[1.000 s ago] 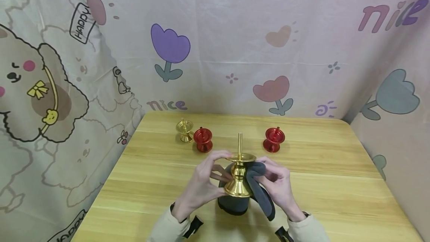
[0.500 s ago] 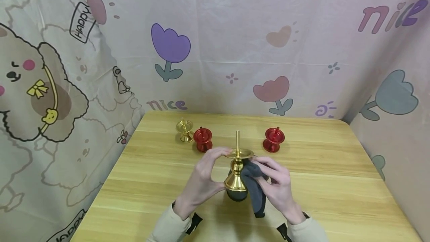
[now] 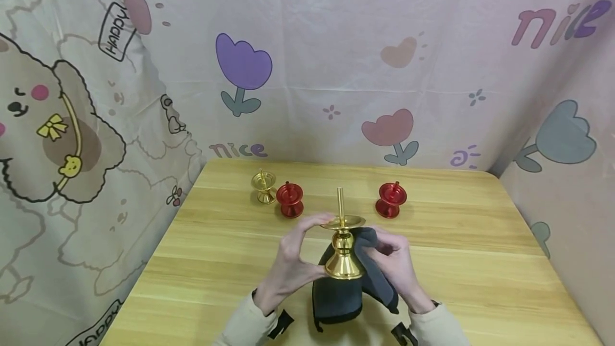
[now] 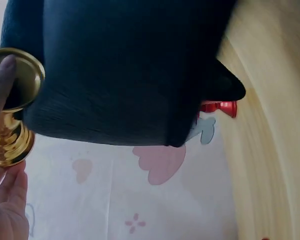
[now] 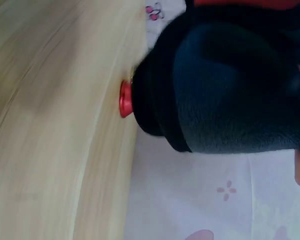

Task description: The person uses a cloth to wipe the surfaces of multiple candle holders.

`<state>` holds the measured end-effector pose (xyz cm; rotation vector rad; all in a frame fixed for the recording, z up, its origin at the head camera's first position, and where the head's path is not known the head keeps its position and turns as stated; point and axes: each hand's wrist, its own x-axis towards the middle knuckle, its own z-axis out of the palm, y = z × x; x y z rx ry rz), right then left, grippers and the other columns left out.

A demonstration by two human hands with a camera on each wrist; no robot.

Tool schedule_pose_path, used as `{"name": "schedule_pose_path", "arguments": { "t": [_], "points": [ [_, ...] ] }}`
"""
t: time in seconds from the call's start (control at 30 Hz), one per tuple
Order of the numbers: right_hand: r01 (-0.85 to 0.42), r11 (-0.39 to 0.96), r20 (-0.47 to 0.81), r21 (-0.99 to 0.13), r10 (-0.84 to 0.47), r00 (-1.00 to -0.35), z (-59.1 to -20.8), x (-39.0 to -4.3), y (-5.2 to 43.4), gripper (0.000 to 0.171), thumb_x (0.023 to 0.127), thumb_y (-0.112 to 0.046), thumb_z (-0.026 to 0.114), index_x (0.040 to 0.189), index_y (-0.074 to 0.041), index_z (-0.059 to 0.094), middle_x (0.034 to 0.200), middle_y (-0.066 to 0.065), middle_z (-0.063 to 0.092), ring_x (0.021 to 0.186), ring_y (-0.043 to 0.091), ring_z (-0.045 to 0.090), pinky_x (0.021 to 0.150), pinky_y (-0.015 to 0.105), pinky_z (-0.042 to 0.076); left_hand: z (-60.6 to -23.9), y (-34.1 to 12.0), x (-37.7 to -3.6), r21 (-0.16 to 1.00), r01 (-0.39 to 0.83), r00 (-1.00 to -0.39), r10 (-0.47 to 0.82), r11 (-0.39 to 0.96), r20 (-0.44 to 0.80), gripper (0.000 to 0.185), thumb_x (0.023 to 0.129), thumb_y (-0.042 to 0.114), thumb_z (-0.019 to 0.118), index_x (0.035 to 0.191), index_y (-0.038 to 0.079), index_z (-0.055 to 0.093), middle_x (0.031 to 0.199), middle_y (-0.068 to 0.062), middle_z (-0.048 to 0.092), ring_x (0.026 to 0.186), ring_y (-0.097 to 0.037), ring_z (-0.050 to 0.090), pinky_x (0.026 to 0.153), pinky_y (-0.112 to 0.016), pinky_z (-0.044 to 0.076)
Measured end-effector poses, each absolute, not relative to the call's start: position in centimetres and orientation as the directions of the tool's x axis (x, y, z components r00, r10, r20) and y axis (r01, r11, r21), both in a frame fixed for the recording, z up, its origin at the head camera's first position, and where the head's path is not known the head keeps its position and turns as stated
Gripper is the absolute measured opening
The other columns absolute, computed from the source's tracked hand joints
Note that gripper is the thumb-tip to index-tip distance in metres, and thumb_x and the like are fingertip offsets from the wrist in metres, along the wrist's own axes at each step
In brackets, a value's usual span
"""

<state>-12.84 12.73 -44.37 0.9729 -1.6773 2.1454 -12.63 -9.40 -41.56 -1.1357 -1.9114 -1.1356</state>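
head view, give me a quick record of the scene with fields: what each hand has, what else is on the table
left hand: left hand grips the gold candlestick by dish rim and base
right hand: right hand presses the dark grey cloth against the candlestick's stem
behind, left: small gold holder beside a red holder
behind, right: second red holder
surface: wooden table
backdrop: cartoon-print fabric
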Motion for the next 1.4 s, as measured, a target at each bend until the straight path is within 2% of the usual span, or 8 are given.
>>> {"name": "schedule_pose_path", "arguments": {
  "t": [0.23, 0.43, 0.67, 0.9, 1.07, 1.23, 1.33, 1.4],
  "points": [
    [-0.566, -0.300, 0.623, -0.768, -0.144, -0.769, -44.4, -12.9, 12.9, 0.044, 0.080, 0.028, 0.059, 0.108, 0.000, 0.076, 0.118, -0.004, 0.073, 0.108, 0.005, 0.068, 0.085, 0.016, 0.057, -42.1, -9.5, -12.8, 0.334, 0.876, -0.457, 0.377, 0.347, 0.806, 0.093, 0.051, 0.006, 0.098, 0.129, -0.009, 0.051, 0.131, -0.021, 0.061, 0.123, -0.032, 0.060, 0.116, -0.029, 0.043],
    [-0.777, -0.269, 0.806, -0.569, 0.005, -0.592, -44.4, -13.9, 13.1, 0.030, 0.081, 0.025, 0.064, 0.110, 0.023, 0.065, 0.121, 0.015, 0.070, 0.113, 0.020, 0.070, 0.087, 0.019, 0.058, -41.9, -9.8, -12.8, 0.306, 0.868, -0.467, 0.430, 0.392, 0.773, 0.094, 0.052, 0.006, 0.097, 0.132, -0.006, 0.050, 0.133, -0.019, 0.061, 0.124, -0.031, 0.059, 0.117, -0.031, 0.043],
    [-0.951, -0.054, 0.953, -0.303, -0.038, -0.301, -42.9, -14.9, 13.2, 0.019, 0.092, 0.006, 0.066, 0.103, 0.021, 0.069, 0.110, 0.025, 0.071, 0.111, 0.023, 0.069, 0.099, 0.022, 0.054, -41.4, -9.8, -12.5, 0.273, 0.880, -0.448, 0.484, 0.389, 0.752, 0.093, 0.055, 0.012, 0.097, 0.133, -0.004, 0.049, 0.134, -0.017, 0.061, 0.125, -0.030, 0.059, 0.117, -0.029, 0.042],
    [-0.992, -0.005, 0.992, -0.124, -0.022, -0.124, -41.8, -15.5, 12.5, 0.017, 0.086, 0.018, 0.052, 0.088, 0.020, 0.070, 0.088, 0.029, 0.069, 0.091, 0.032, 0.068, 0.093, 0.030, 0.057, -41.5, -9.4, -12.4, 0.269, 0.882, -0.447, 0.505, 0.387, 0.738, 0.092, 0.058, 0.010, 0.096, 0.135, -0.004, 0.047, 0.136, -0.018, 0.059, 0.127, -0.029, 0.058, 0.117, -0.030, 0.042],
    [-0.994, 0.102, 0.999, -0.047, -0.012, -0.048, -41.7, -15.8, 12.3, 0.026, 0.075, 0.021, 0.044, 0.082, 0.018, 0.069, 0.080, 0.031, 0.067, 0.082, 0.035, 0.067, 0.089, 0.032, 0.059, -41.6, -9.3, -11.9, 0.490, 0.804, -0.594, 0.495, 0.338, 0.634, 0.111, 0.058, 0.013, 0.097, 0.149, -0.001, 0.034, 0.149, -0.018, 0.048, 0.138, -0.032, 0.050, 0.119, -0.038, 0.040],
    [-0.988, 0.153, 0.999, -0.032, 0.010, -0.031, -41.7, -15.9, 12.6, 0.026, 0.074, 0.020, 0.044, 0.081, 0.018, 0.069, 0.078, 0.031, 0.066, 0.079, 0.037, 0.066, 0.087, 0.032, 0.059, -40.9, -9.7, -10.8, 0.927, 0.359, -0.838, 0.476, 0.112, 0.267, 0.108, 0.074, 0.020, 0.090, 0.158, 0.026, 0.023, 0.156, -0.014, 0.041, 0.139, -0.037, 0.049, 0.110, -0.044, 0.050],
    [-0.985, 0.168, 0.999, -0.043, 0.008, -0.042, -41.8, -15.9, 12.7, 0.024, 0.075, 0.019, 0.046, 0.081, 0.018, 0.069, 0.078, 0.031, 0.067, 0.079, 0.036, 0.066, 0.088, 0.032, 0.059, -40.3, -9.6, -10.5, 0.988, 0.134, -0.869, 0.488, 0.072, 0.083, 0.100, 0.084, 0.024, 0.083, 0.157, 0.042, 0.017, 0.151, -0.016, 0.044, 0.134, -0.039, 0.053, 0.106, -0.046, 0.052],
    [-0.983, 0.177, 0.999, -0.049, -0.003, -0.050, -42.0, -15.8, 12.6, 0.024, 0.075, 0.019, 0.047, 0.082, 0.017, 0.070, 0.078, 0.031, 0.067, 0.080, 0.036, 0.066, 0.088, 0.032, 0.059, -40.0, -9.2, -10.3, 0.986, 0.122, -0.868, 0.494, 0.115, 0.050, 0.101, 0.085, 0.026, 0.082, 0.157, 0.045, 0.014, 0.148, -0.017, 0.047, 0.132, -0.037, 0.055, 0.107, -0.047, 0.051]
  ]
}}
